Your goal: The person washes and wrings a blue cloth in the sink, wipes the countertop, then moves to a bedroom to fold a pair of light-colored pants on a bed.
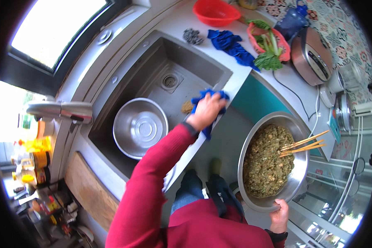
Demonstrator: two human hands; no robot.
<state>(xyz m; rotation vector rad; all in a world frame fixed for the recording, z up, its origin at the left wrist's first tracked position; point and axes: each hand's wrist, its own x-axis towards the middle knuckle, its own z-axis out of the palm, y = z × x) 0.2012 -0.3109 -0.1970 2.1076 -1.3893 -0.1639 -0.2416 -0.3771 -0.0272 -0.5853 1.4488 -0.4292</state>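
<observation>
My left hand (206, 110) presses a blue cloth (208, 128) on the front edge of the countertop by the sink. My right hand (279, 215) grips the near rim of a large stainless steel bowl (247, 192) away from the sink. That bowl contains a greenish-brown minced filling (268, 164), with several wooden chopsticks (307, 147) standing in it at a slant. Inside the sink (186, 93), a smaller metal bowl (140, 127) looks empty. A brown scrubber or sponge (187, 107) lies beside the left hand, on the sink floor.
Along the counter are a red plastic basin (216, 14), a steel wool pad (192, 36), another blue cloth (231, 45), a basket (254, 38) of leafy greens and a rice cooker (311, 57). A faucet (60, 110) and wooden cutting board (91, 189) border the sink.
</observation>
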